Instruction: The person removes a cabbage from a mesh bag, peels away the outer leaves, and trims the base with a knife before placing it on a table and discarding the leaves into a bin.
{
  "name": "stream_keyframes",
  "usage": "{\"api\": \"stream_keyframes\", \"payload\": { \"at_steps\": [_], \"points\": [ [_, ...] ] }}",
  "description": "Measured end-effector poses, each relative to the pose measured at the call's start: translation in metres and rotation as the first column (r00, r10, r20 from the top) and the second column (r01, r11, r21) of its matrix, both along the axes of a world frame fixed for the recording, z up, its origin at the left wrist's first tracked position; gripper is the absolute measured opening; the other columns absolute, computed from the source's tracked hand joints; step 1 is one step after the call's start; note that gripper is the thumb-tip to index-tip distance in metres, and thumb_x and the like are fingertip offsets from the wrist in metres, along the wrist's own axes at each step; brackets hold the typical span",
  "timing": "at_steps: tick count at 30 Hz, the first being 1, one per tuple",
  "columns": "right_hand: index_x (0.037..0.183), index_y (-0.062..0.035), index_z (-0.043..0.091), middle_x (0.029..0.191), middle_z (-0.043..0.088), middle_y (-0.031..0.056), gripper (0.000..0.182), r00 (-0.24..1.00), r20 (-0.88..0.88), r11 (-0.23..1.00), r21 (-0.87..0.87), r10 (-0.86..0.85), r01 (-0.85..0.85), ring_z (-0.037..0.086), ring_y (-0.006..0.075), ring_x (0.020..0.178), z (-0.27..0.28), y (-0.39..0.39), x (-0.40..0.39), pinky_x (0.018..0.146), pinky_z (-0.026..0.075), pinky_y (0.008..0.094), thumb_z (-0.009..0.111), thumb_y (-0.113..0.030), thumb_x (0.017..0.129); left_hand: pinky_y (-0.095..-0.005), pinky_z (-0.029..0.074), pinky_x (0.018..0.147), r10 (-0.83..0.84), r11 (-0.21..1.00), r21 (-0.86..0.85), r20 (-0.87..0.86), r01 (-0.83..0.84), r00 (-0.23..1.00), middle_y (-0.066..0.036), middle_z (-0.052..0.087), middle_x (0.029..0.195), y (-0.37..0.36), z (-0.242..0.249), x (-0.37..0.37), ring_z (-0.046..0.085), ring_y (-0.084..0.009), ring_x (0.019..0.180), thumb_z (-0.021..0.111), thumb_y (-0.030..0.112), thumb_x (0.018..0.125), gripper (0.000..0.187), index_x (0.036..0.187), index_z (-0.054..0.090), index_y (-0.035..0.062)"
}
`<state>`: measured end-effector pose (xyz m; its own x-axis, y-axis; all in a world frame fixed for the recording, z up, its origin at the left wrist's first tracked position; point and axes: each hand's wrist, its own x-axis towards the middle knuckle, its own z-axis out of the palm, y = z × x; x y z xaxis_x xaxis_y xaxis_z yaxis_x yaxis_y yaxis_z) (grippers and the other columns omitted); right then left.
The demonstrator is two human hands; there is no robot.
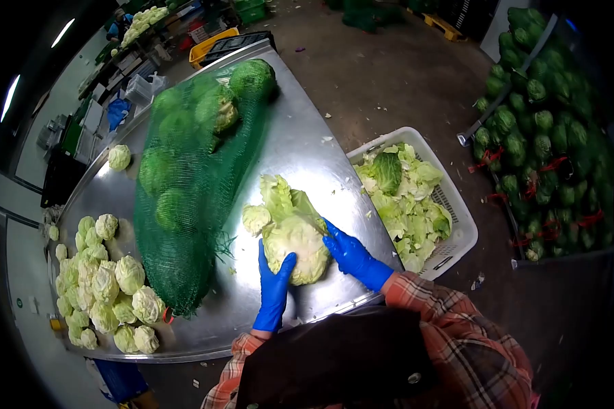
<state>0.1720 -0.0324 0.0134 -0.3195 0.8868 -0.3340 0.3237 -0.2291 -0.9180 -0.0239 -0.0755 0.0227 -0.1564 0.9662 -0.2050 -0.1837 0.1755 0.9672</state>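
Surface: stainless steel counter, wet sheen, scraps of leaf on it. Room: dim warehouse-type space w/ concrete floor, also littered w/ leaf bits; yellow crate and dark crates at far end of counter.

Containers: white plastic basket on floor just right of counter, roughly full of loose outer leaves. Green mesh sack lies lengthwise on counter, holding whole green cabbages; approx. 6 discernible thru mesh, exact no. cannot be told. Wire cage at right, stacked w/ many netted cabbages, too many to count.

Counts: 1 cabbage in work, near counter's front edge, outer leaves part peeled back, 1 small pale piece touching its left side. Trimmed pale heads piled at counter's left end, approx. 20+; 1 stray head apart, farther back.

Hands: both in blue gloves. Left hand flat against cabbage's lower left, fingers spread, pressing not clenched. Right hand cupped on its right flank, fingers curled round the side. Plaid sleeves, dark apron visible below.
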Motion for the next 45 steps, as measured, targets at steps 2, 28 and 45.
{"api": "stream_keyframes", "payload": {
  "at_steps": [2,28,45],
  "points": [
    [0.145,-0.0156,0.031,0.066,0.059,0.0107,0.055,0.999,-0.021,0.996,-0.087,-0.025,0.023,0.047,0.0123,0.038,0.004,0.017,0.003,0.042,0.046,0.0279,0.047,-0.037,0.097,-0.0321,0.042,0.098,0.048,0.999,-0.023,-0.038,-0.049,0.998,-0.015,0.047,0.131,0.011,0.008,0.005,0.049,-0.0218,0.116,0.069,0.014,0.084,0.07,0.14,0.03,-0.0004],
    [0.122,-0.0075,0.05,0.067,0.057,0.0083,0.049,0.945,-0.047,0.932,-0.184,-0.324,0.311,0.051,0.0169,0.041,-0.068,0.069,0.017,0.034,0.041,0.0318,0.068,-0.029,0.083,-0.0356,0.04,0.101,0.014,0.98,-0.191,0.371,0.061,0.928,-0.013,0.051,0.129,-0.01,-0.028,-0.069,0.051,-0.0228,0.118,0.054,0.033,0.094,0.056,0.138,0.037,0.0021],
    [0.119,-0.0043,0.059,0.11,0.063,0.0212,0.053,0.927,0.339,0.885,0.364,0.164,-0.29,0.062,0.0349,0.1,-0.008,0.043,-0.003,0.087,0.05,0.0398,0.066,-0.043,0.083,-0.0365,0.027,0.111,-0.575,0.811,-0.014,-0.197,0.585,0.794,-0.012,0.032,0.148,0.009,0.018,-0.056,0.031,-0.0232,0.135,0.081,0.018,0.072,0.097,0.148,0.023,0.005]
  ]
}}
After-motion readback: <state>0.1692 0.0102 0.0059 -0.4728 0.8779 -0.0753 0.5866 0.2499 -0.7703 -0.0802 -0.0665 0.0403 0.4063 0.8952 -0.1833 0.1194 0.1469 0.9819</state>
